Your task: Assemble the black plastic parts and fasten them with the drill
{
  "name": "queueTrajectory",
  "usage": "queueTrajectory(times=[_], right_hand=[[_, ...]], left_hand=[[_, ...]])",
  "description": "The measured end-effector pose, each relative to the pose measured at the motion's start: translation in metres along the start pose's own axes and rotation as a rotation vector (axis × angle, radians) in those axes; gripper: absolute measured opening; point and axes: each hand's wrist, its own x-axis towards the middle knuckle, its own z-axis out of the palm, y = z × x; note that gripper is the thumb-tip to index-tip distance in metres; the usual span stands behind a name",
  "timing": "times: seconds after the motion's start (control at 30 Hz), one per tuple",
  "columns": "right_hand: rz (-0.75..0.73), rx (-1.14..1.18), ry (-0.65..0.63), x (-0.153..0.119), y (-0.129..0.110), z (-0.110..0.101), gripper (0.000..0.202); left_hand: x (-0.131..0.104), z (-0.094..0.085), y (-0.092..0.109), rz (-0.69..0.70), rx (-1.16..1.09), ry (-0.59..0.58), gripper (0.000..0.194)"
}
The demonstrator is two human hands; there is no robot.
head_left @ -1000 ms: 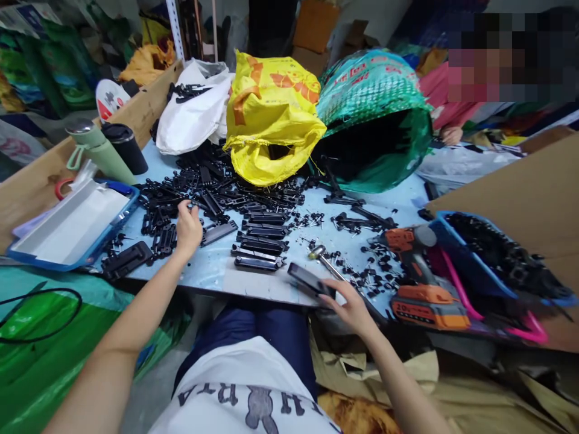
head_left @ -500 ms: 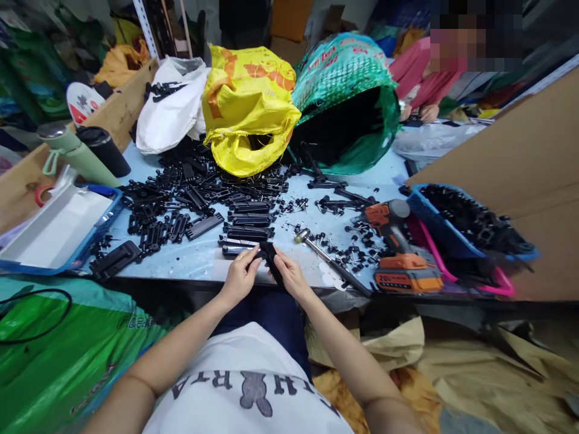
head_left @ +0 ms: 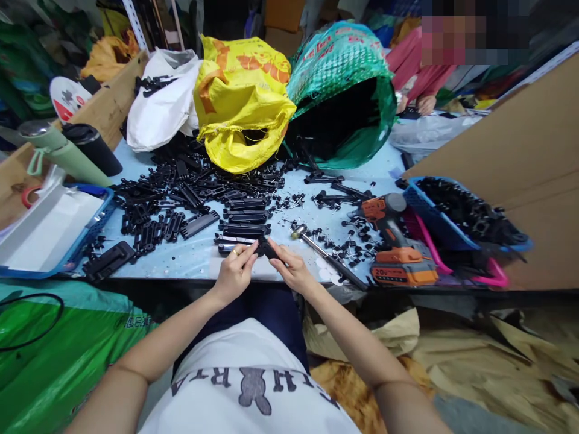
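Note:
Over the front edge of the table, my left hand (head_left: 236,272) and my right hand (head_left: 293,265) hold a black plastic part (head_left: 268,248) between them. The left fingers pinch its left end; the right fingers are closed round the other end, covering much of it. Just behind the hands lies a row of long black plastic pieces (head_left: 245,229). To the right, a hammer (head_left: 325,256) with a metal head rests slantwise, among scattered small black pieces with metal pins (head_left: 357,250).
An orange cordless drill (head_left: 398,247) and a blue basket (head_left: 468,217) of black parts stand right. Black parts pile up (head_left: 181,181) at left. Behind are white (head_left: 165,102), yellow (head_left: 246,102) and green (head_left: 344,78) sacks. Another person's hands (head_left: 418,105) work at the far right.
The black part has turned from pointing down towards me to lying more crosswise, and my right hand has shifted its grip with it. The whole view has moved slightly.

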Motion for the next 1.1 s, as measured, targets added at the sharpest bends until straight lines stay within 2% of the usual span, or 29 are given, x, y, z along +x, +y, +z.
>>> queueTrajectory(times=[0.1, 0.17, 0.2, 0.3, 0.37, 0.5, 0.57, 0.67, 0.77, 0.83, 0.87, 0.93, 1.0, 1.03, 1.1], right_hand=[[-0.024, -0.014, 0.037, 0.003, -0.002, -0.002, 0.049], [-0.062, -0.017, 0.036, 0.006, -0.007, 0.002, 0.049], [-0.064, -0.011, 0.062, 0.008, -0.01, 0.006, 0.05], [-0.028, 0.017, 0.236, 0.012, -0.025, 0.017, 0.051], [-0.041, 0.011, 0.289, 0.013, -0.033, 0.022, 0.052], [-0.074, -0.051, 0.284, 0.009, -0.038, 0.022, 0.054], [-0.032, -0.077, 0.285, 0.006, -0.037, 0.024, 0.055], [0.033, -0.043, 0.273, 0.002, -0.032, 0.033, 0.055], [0.08, -0.007, 0.069, 0.008, -0.009, 0.031, 0.049], [0.178, -0.094, -0.058, 0.023, 0.022, 0.013, 0.045], [0.259, -0.183, -0.062, 0.034, 0.042, -0.002, 0.043], [0.453, -0.446, 0.068, 0.057, 0.085, -0.043, 0.042], [0.595, -0.782, 0.147, 0.08, 0.127, -0.089, 0.042], [0.657, -0.919, 0.116, 0.089, 0.145, -0.11, 0.043], [0.735, -1.1, -0.063, 0.102, 0.173, -0.145, 0.045]], left_hand=[[0.01, -0.007, -0.001, 0.046, 0.02, -0.014, 0.036], [0.015, -0.006, 0.002, 0.083, 0.015, -0.049, 0.036], [0.016, -0.004, 0.004, 0.083, 0.015, -0.025, 0.036], [0.018, 0.005, 0.015, 0.029, 0.009, 0.226, 0.036], [0.019, 0.006, 0.02, 0.051, -0.022, 0.297, 0.038], [0.025, -0.009, 0.022, 0.162, -0.101, 0.118, 0.039], [0.027, -0.014, 0.02, 0.16, -0.112, 0.089, 0.037], [0.022, -0.01, 0.013, 0.053, -0.12, 0.098, 0.032], [0.002, 0.003, 0.0, -0.287, -0.217, 0.116, 0.034], [-0.017, 0.008, -0.011, -0.523, -0.263, 0.136, 0.038], [-0.027, 0.008, -0.016, -0.587, -0.233, 0.132, 0.04], [-0.041, 0.001, -0.021, -0.572, -0.016, 0.081, 0.046], [-0.045, -0.007, -0.02, -0.389, 0.283, -0.046, 0.052], [-0.043, -0.01, -0.018, -0.255, 0.393, -0.154, 0.054], [-0.034, -0.011, -0.016, 0.023, 0.482, -0.429, 0.052]])
